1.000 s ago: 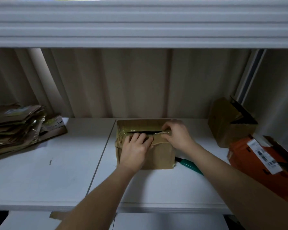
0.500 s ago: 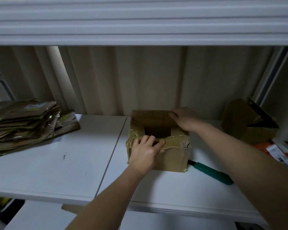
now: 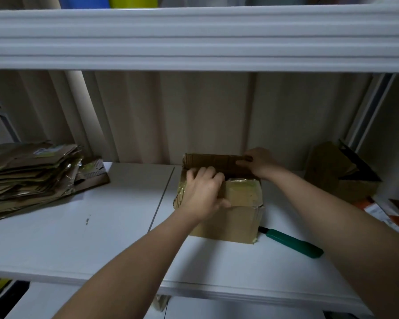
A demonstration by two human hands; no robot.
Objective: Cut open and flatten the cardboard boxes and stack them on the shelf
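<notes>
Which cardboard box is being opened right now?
The middle box, gripped by both hands; the brown box and orange box at right sit untouched.

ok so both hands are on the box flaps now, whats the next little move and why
Probably fold both top flaps fully outward. The right hand holds the far flap upright, while the left hand grips the near flap, which lies low over the cardboard box. The box stands square, so its top needs spreading before it can be flattened. The green-handled knife lies beside it.
</notes>
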